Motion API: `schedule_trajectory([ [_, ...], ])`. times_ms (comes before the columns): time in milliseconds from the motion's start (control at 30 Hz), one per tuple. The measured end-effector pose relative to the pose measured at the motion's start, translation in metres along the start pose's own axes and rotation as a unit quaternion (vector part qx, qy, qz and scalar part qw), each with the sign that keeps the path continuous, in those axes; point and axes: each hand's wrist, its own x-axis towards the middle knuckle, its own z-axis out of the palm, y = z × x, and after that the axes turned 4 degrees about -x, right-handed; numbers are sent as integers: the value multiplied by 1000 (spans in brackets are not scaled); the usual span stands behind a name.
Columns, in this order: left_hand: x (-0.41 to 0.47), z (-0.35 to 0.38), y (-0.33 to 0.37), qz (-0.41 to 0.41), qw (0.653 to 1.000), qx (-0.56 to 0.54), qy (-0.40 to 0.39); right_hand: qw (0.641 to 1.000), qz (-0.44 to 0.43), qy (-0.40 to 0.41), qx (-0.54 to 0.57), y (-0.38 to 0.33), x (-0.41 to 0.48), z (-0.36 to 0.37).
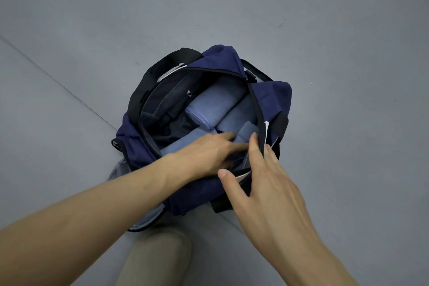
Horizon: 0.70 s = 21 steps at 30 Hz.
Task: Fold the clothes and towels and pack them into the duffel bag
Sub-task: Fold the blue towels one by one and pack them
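Duffel bag (232, 60) open on the grey floor (325, 18), both my hands at its mouth.

My left hand (204, 153) reaches inside the navy bag, palm down and fingers loosely spread, pressing flat on a folded light-blue cloth (185, 139) near the front of the main compartment; it grips nothing. My right hand (260, 181) pinches the near right rim of the opening, thumb on the inner side and fingers over the outside by the black zip edge. More folded light-blue towels (216, 104) lie packed side by side deeper in, with a dark garment (176, 127) to their left. Black carry straps (162, 69) drape over the far left side. My knee in beige trousers (157, 253) sits just below the bag.
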Motion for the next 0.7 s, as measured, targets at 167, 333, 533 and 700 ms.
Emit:
schedule_trajectory([
  [167,-6,-71,42,5,998,-13,-63,999,-4,32,-18,3,3,3],
  [333,-40,-144,8,-64,959,39,274,999,-7,44,-25,7,3,2],
  [533,-68,-159,-47,-110,963,104,222,998,-10,56,-32,8,5,2],
  [700,-67,-148,-36,-128,966,71,211,996,-6,76,-52,19,9,1],
])
